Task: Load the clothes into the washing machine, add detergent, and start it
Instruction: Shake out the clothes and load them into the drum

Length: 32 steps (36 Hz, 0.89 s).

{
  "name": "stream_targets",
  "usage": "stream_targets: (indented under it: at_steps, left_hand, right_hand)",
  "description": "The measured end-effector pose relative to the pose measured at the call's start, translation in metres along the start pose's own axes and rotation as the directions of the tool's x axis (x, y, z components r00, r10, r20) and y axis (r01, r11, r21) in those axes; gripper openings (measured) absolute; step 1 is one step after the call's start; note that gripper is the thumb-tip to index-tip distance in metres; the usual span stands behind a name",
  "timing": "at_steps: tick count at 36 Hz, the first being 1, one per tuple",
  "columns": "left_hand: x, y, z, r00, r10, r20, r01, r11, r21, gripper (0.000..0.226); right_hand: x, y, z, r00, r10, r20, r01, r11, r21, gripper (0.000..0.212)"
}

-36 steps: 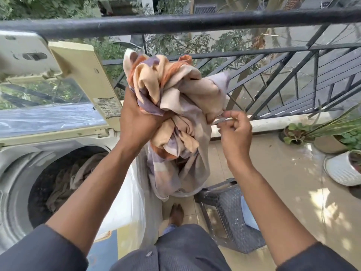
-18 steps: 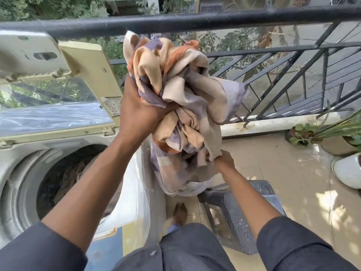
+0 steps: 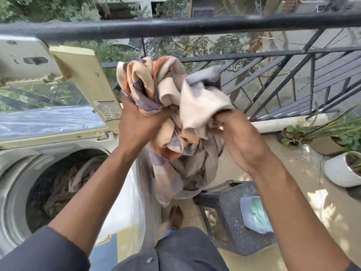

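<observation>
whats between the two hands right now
In the head view, the bunched patterned cloth fills the gap; the left hand and right hand both grip it.

Washing machine (image 3: pixel 17 173): at left, lid (image 3: pixel 58 106) raised behind the drum; clothes (image 3: pixel 68 184) lie in the drum.
Bundled cloth (image 3: pixel 175 118): held up right of the machine, before the railing (image 3: pixel 175 26).
Stool (image 3: pixel 234 218): below the bundle; what may be a packet (image 3: pixel 254 216) lies on it.
Potted plants (image 3: pixel 340 167): far right, on the floor.
</observation>
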<state>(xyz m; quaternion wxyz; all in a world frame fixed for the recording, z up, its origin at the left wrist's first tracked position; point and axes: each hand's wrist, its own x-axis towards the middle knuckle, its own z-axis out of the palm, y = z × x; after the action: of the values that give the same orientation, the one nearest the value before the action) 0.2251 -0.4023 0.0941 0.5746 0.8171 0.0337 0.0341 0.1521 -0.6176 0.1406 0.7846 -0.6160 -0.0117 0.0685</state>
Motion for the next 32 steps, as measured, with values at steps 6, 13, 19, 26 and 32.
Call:
stream_targets:
  at_steps: [6, 13, 19, 26, 32]
  left_hand:
    - [-0.008, 0.01, -0.004, 0.948, 0.034, 0.317, 0.021, 0.986, -0.167, 0.098]
    - [-0.014, -0.002, -0.005, 0.918, 0.038, 0.394, -0.01, 0.997, -0.075, 0.081]
    - [-0.017, -0.017, 0.005, 0.998, 0.013, 0.06, -0.014, 1.0, 0.016, 0.094]
    - [-0.02, -0.007, 0.017, 0.98, 0.163, -0.117, -0.162, 0.987, 0.015, 0.105]
    - [-0.012, 0.001, 0.01, 0.994, -0.107, -0.029, 0.1, 0.978, -0.185, 0.11]
  right_hand:
    - [0.014, 0.016, 0.03, 0.989, 0.128, -0.078, -0.146, 0.942, -0.303, 0.038]
    - [0.007, 0.014, 0.038, 0.974, 0.224, 0.023, -0.208, 0.932, -0.296, 0.056]
    - [0.003, 0.003, 0.024, 0.963, 0.207, 0.169, -0.169, 0.961, -0.218, 0.103]
    - [0.011, 0.006, 0.011, 0.998, -0.049, 0.035, 0.059, 0.904, -0.423, 0.088]
    - [0.004, 0.065, -0.014, 0.796, -0.232, -0.559, 0.028, 0.937, -0.349, 0.015]
